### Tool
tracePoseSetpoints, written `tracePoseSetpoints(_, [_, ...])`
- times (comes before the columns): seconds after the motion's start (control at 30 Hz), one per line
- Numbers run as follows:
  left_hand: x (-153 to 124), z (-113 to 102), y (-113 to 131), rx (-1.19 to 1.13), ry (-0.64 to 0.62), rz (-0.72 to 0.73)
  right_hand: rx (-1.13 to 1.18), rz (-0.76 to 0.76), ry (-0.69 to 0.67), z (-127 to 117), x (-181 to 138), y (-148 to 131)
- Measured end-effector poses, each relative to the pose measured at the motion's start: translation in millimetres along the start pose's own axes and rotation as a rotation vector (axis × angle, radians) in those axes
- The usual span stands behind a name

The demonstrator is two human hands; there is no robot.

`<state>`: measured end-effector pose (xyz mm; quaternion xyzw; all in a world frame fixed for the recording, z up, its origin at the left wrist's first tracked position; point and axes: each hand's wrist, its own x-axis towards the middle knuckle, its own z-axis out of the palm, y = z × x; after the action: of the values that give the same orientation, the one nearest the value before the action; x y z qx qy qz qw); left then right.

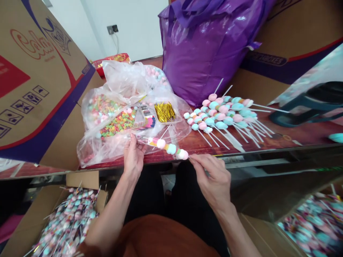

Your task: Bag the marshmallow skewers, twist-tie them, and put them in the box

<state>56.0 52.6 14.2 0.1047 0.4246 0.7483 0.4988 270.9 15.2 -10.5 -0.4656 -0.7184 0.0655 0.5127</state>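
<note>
A marshmallow skewer (171,149) in pink, white, blue and orange stretches between my two hands above the table's front edge. My left hand (134,154) is closed on its far left end, where shiny clear plastic shows around it. At the right end, just past the last white and pink marshmallow, the fingertips of my right hand (211,175) pinch the skewer. Near my left hand lie sugared gummy candies (119,123) on clear plastic bags (93,153). Gold twist ties (164,112) lie in a clear tray, beside small printed tags (148,121).
Several marshmallow skewers (222,112) are piled at right with white sticks outward. Behind stands a purple bag (203,46). Cardboard boxes (48,89) flank the table (297,134). A teal tool or holder (292,114) sits far right. Below, open boxes hold finished-looking skewers (72,214).
</note>
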Motion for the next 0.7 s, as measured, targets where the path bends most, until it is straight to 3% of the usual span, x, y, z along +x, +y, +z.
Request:
tracePoseSetpoints(0.3, [3.5, -10.3, -2.7, 0.173, -0.089, 0.33, 0.366, 0.245, -0.157, 16.1, -7.6, -21.4])
tracePoseSetpoints(0.47, [0.6, -15.4, -4.7, 0.249, -0.157, 0.218, 0.397, 0.387, -0.163, 26.9, -13.4, -25.6])
tracePoseSetpoints(0.7, [-1.6, -13.6, 1.1, 0.189, -0.218, 0.032, 0.338, 0.311, -0.138, 32.9, -14.1, -27.8])
